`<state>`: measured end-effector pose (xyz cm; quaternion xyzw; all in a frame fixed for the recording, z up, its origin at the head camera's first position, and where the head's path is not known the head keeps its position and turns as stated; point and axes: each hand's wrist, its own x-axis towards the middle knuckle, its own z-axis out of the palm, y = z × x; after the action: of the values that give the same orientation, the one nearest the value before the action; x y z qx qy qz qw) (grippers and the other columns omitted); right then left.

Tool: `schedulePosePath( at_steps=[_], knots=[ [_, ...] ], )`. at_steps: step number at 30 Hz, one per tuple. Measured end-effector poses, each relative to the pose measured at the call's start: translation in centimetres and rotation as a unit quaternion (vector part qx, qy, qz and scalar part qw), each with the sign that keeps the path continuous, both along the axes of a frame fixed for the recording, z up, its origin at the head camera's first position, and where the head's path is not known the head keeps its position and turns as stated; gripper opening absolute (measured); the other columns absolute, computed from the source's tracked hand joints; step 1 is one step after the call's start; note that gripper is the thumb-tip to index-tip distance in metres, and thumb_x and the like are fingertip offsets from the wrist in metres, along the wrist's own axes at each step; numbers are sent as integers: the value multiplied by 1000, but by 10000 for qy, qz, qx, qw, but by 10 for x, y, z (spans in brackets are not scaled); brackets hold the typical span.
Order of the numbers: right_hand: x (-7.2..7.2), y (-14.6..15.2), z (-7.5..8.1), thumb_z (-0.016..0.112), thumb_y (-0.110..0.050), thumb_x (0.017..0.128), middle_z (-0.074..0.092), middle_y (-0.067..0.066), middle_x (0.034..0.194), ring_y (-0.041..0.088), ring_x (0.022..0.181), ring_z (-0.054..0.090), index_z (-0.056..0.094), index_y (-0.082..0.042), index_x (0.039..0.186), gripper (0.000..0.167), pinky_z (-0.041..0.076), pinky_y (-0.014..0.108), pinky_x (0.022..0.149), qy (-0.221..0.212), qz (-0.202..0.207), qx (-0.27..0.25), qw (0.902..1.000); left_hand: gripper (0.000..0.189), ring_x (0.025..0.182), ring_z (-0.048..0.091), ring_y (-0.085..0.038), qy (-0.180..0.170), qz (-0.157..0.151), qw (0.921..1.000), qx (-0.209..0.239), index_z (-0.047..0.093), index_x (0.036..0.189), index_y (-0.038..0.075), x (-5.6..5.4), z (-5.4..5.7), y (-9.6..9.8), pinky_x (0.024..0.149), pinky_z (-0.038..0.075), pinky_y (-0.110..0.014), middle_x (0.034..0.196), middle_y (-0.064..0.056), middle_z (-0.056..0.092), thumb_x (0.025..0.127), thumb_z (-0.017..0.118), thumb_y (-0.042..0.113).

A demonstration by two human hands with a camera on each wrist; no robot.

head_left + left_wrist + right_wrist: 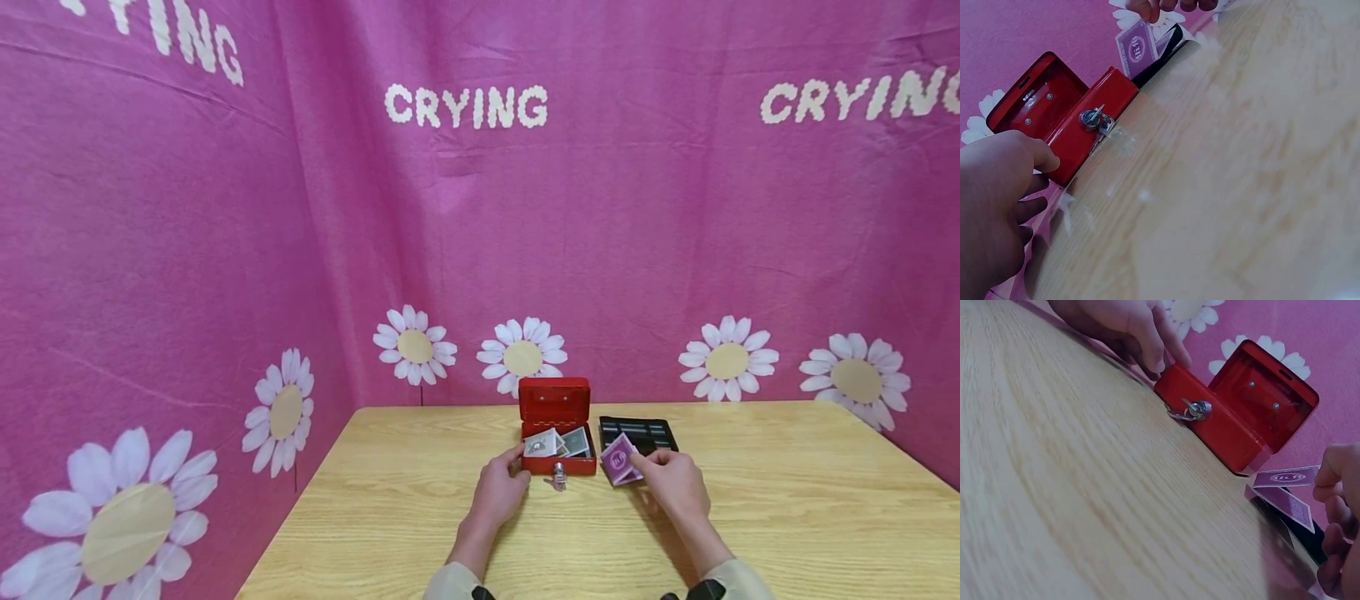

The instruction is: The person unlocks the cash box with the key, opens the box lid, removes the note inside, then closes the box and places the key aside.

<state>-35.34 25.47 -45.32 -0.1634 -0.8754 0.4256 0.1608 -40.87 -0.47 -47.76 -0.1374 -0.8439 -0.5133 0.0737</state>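
Note:
A red cash box (pixel 536 468) stands on the table with its lid (pixel 553 400) raised. Several paper notes (pixel 540 444) lie inside it, and a set of keys (pixel 559 477) hangs from the front lock (pixel 1090 119). My left hand (pixel 498 490) rests at the box's left end, the thumb (pixel 1047 157) against the front corner. To the right of the box, my right hand (pixel 678 486) pinches purple play banknotes (pixel 619 460) between thumb and fingers. Two purple faces, angled apart, show in the right wrist view. Behind them lies a black compartment tray (pixel 637 427), partly hidden.
The light wooden table (pixel 405 500) reaches back to a pink cloth (pixel 600 250) printed with daisies and lettering. More of the cloth (pixel 150 292) hangs along the table's left side.

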Motion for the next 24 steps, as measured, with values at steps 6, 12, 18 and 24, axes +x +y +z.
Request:
schedulePosePath(
  at_steps=[6, 12, 18, 24],
  knots=[
    [3, 2, -1, 63, -45, 88, 67, 3, 70, 15, 53, 56, 73, -8, 96, 39, 36, 30, 49, -183, 160, 112, 9996, 49, 125, 59, -26, 98, -12, 10000, -10, 55, 140, 3, 0, -1, 0, 104, 49, -48, 133, -16, 64, 92, 59, 3],
    [3, 4, -2, 61, -47, 89, 66, 1, 72, 16, 61, 56, 73, -10, 93, 40, 36, 30, 51, -258, 163, 382, 9988, 49, 124, 60, -25, 119, -46, 9999, 1, 55, 141, 3, 0, 0, 0, 104, 49, -47, 133, -16, 64, 92, 59, 3],
    [2, 3, -1, 60, -48, 89, 60, -1, 62, 16, 56, 54, 68, -12, 81, 38, 33, 30, 49, -304, 187, 381, 9986, 49, 124, 60, -26, 65, -44, 10000, 18, 55, 141, 3, 0, 0, -1, 104, 49, -48, 134, -17, 64, 92, 58, 3],
    [1, 3, -2, 59, -44, 88, 60, 0, 65, 18, 64, 55, 65, -13, 80, 32, 34, 30, 50, -268, 299, 667, 9970, 49, 125, 59, -26, -10, -22, 10000, -38, 54, 141, 4, 1, 0, 0, 104, 49, -48, 134, -15, 64, 92, 59, 4]
  ],
)
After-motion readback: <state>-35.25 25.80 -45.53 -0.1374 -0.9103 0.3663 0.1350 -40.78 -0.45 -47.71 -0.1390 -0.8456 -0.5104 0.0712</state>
